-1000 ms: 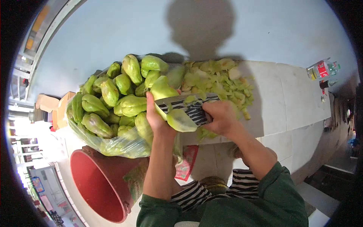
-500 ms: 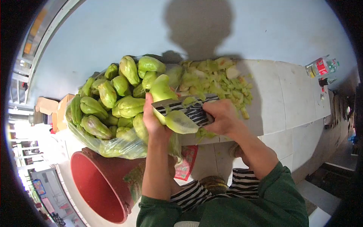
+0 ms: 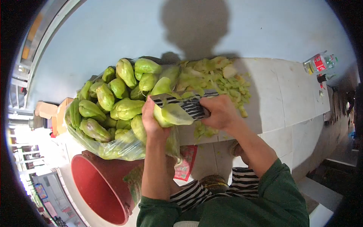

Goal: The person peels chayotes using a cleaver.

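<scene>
A pale green chayote (image 3: 161,87) is gripped in my left hand (image 3: 153,123), with the fingers wrapped round it. My right hand (image 3: 223,112) is closed on a cleaver (image 3: 191,106), whose shiny wide blade mirrors black and white stripes. The blade lies across the chayote, its far end close to my left thumb. A broad pale slice (image 3: 176,114) hangs over the near side of the blade. Bits of green peel cling to the metal. The cleaver's handle is hidden inside my right hand.
Several whole chayotes (image 3: 126,109) fill a clear plastic bag (image 3: 124,149) at the left. Peelings (image 3: 215,77) lie heaped on the tiled ledge (image 3: 298,87) behind my hands. A red bucket (image 3: 100,189) lies tipped below the bag. One plastic bottle (image 3: 319,63) is at the far right.
The cleaver and the slice have shifted slightly left and up in view. Both hands keep their hold, and the slice sits closer to my left hand.
</scene>
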`<state>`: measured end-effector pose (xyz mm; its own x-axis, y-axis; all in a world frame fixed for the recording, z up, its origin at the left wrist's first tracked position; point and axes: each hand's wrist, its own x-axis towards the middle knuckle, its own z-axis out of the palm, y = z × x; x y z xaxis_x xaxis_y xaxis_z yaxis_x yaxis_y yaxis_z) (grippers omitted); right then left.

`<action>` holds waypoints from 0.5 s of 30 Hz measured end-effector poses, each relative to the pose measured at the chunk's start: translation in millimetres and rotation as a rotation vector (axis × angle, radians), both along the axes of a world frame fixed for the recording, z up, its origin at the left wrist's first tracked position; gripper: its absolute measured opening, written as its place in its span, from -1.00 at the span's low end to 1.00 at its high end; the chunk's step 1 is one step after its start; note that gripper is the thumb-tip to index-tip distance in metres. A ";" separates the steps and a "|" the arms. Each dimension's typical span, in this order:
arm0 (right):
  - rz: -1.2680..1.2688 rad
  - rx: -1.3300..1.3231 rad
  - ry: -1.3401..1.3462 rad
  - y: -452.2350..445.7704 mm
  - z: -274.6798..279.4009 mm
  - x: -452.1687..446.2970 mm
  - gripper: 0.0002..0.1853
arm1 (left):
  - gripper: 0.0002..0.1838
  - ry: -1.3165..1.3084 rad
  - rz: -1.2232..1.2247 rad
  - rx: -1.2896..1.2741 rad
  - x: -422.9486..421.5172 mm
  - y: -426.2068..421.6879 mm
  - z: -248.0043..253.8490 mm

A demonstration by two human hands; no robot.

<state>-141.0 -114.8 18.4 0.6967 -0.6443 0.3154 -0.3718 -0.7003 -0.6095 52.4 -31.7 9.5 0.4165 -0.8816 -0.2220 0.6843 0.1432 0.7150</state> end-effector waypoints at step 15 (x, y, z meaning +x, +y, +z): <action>0.064 0.112 0.039 7.3 12.3 -4.9 -0.72 | -0.55 0.043 -0.002 -0.080 -1.1 -4.9 11.4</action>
<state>-145.9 -107.6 30.6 0.7479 -0.6279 0.2154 -0.3536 -0.6515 -0.6712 51.2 -36.6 21.0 0.4061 -0.8981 -0.1689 0.7146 0.1969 0.6713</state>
